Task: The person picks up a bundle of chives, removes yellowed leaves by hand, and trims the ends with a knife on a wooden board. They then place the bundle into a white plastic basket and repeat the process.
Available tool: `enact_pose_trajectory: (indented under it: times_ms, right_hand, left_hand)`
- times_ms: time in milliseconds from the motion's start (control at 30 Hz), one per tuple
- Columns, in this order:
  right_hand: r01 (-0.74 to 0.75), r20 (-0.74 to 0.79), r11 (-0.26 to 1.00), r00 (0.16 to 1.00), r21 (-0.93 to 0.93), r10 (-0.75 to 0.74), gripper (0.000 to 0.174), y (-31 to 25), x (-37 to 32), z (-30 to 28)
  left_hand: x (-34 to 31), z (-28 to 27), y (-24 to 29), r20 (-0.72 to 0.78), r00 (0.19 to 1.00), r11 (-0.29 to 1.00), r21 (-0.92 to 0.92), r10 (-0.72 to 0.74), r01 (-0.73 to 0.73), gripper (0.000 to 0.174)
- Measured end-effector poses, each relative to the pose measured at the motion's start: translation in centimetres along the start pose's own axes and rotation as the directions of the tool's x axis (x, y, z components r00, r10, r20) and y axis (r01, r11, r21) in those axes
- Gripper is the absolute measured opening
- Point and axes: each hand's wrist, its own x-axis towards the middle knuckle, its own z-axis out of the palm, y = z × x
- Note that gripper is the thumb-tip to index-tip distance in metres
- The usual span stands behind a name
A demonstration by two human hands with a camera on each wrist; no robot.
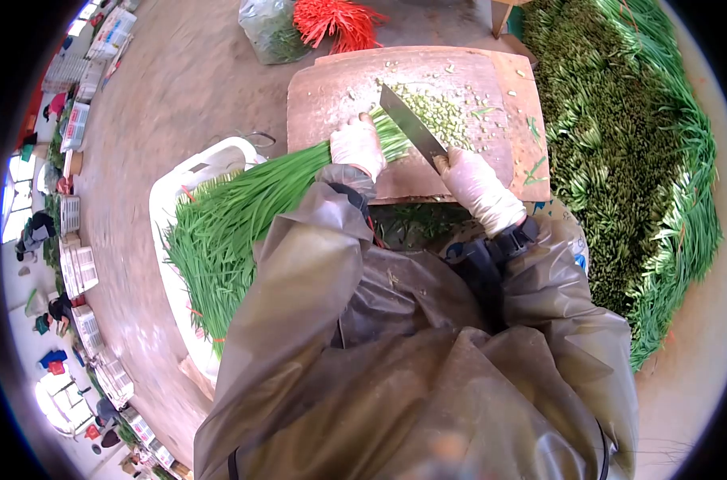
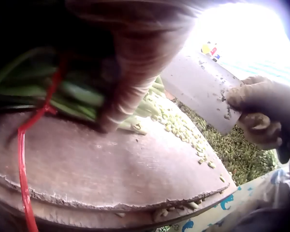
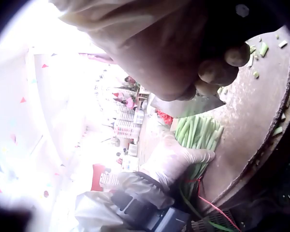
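My gloved left hand (image 1: 359, 147) grips a bunch of garlic chives (image 1: 275, 180) and holds its pale stalk ends on a wooden chopping board (image 1: 319, 100). The thumb presses along the stalks (image 3: 198, 133) in the right wrist view. In my gloved right hand (image 1: 477, 186) is the handle of a cleaver (image 1: 411, 122). Its broad blade slants across the board, close beside the stalk ends. Short cut pieces (image 1: 443, 116) lie scattered beyond the blade. A red tie (image 2: 23, 154) trails from the bunch over the board in the left wrist view.
A white tub (image 1: 162, 192) at my left holds more long leaves. Bundled stalks (image 1: 595, 160) form a large pile on the right, edged by green leaves (image 1: 695, 200). Past the board sit a clear plastic bag (image 1: 269, 36) and a heap of red strips (image 1: 339, 22).
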Motion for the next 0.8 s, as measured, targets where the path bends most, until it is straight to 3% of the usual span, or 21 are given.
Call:
enact_pose_trajectory:
  times_ms: [133,200,333,400,467,533,667,700,800]
  right_hand:
    - [-0.085,0.053,0.993,0.995,0.078,0.081,0.032,-2.3,2.3,1.5]
    - [-0.018,0.035,0.998,0.999,0.061,0.016,0.033,-2.1,4.9,2.9]
    - [-0.017,0.049,0.993,0.999,0.118,0.011,0.031,-1.0,4.3,2.5]
    - [-0.08,0.091,0.994,0.993,0.078,0.073,0.03,-1.6,4.0,2.6]
    - [-0.148,0.002,0.958,0.988,0.245,0.153,0.029,-1.9,6.3,6.3]
    - [-0.087,0.064,0.987,0.995,0.136,0.079,0.028,-3.5,7.9,5.5]
    - [-0.05,-0.144,0.982,0.987,0.184,0.078,0.028,-1.5,6.0,8.0]
    - [-0.148,-0.054,0.975,0.986,0.166,0.159,0.026,-1.9,3.6,6.3]
    - [-0.134,-0.025,0.989,0.99,0.068,0.136,0.025,0.4,0.5,5.5]
  left_hand:
    - [0.3,-0.2,-0.1,0.019,1.0,1.0,-0.003,0.024,-0.024,0.071]
    - [0.4,-0.8,-0.1,0.043,0.999,1.0,0.007,0.018,-0.019,0.072]
    - [0.1,-1.5,-0.3,0.09,0.995,0.999,-0.04,0.04,-0.037,0.078]
    - [0.3,0.0,-0.4,0.04,0.999,0.999,-0.031,0.026,-0.024,0.078]
    - [0.0,-0.7,-0.3,0.033,0.999,0.999,-0.041,0.02,-0.019,0.075]
    - [-0.5,-1.1,0.2,-0.005,1.0,0.999,-0.05,0.007,-0.007,0.075]
    - [-0.2,-2.1,0.1,0.133,0.991,0.999,-0.037,-0.034,0.039,0.086]
    - [-0.2,-2.2,0.2,0.116,0.993,0.999,-0.036,-0.033,0.038,0.088]
    - [-0.2,-2.2,0.0,0.152,0.988,0.997,-0.072,-0.013,0.024,0.088]
